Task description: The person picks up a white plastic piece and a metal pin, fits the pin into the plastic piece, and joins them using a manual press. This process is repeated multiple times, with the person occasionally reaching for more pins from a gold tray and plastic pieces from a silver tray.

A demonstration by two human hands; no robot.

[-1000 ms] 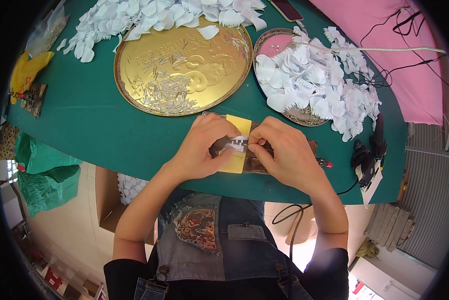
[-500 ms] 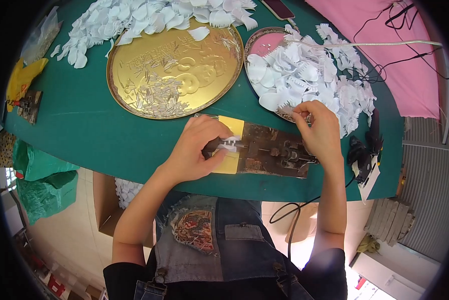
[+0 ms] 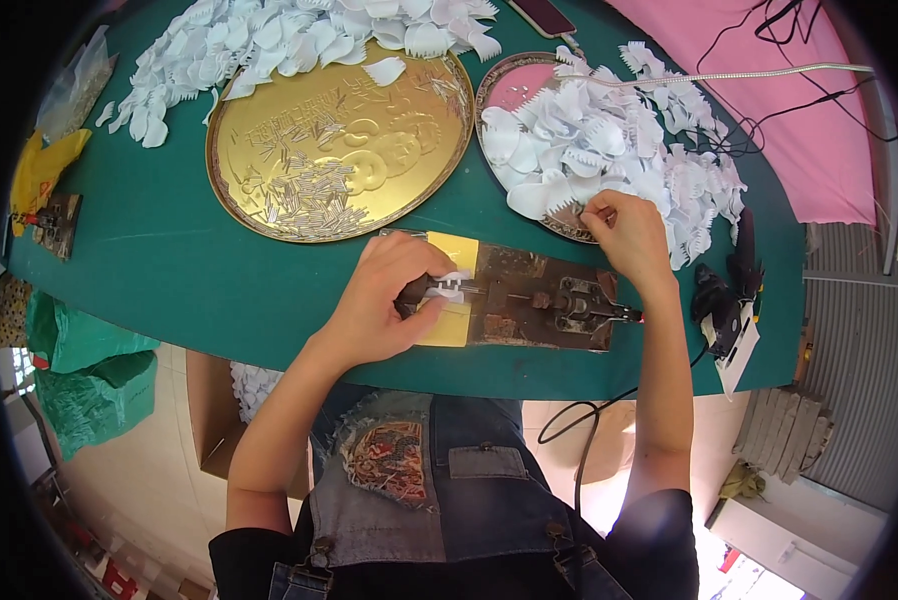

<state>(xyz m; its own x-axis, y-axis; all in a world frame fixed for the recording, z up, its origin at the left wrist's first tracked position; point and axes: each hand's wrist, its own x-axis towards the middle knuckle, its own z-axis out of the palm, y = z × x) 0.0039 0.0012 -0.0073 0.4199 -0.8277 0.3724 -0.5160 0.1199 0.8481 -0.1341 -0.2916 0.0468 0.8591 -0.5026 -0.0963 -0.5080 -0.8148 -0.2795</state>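
Green table (image 3: 159, 250) carries everything: the gold tray (image 3: 394, 105) by its far edge, then the small tray (image 3: 529, 85), heaped with white petals (image 3: 589, 140). By the near edge lies the dark jig (image 3: 534, 265). The right hand (image 3: 629, 235) has left the jig for the small tray's near rim — thumb and finger pinched, their contents too small to tell. That leaves only the left hand (image 3: 384, 285) at the yellow pad (image 3: 454, 250) toward the jig's left end — grasping the white piece (image 3: 450, 288).

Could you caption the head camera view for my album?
Left hand holding white toothed pieces at a dark fixture, right hand at the near edge of a heaped tray.
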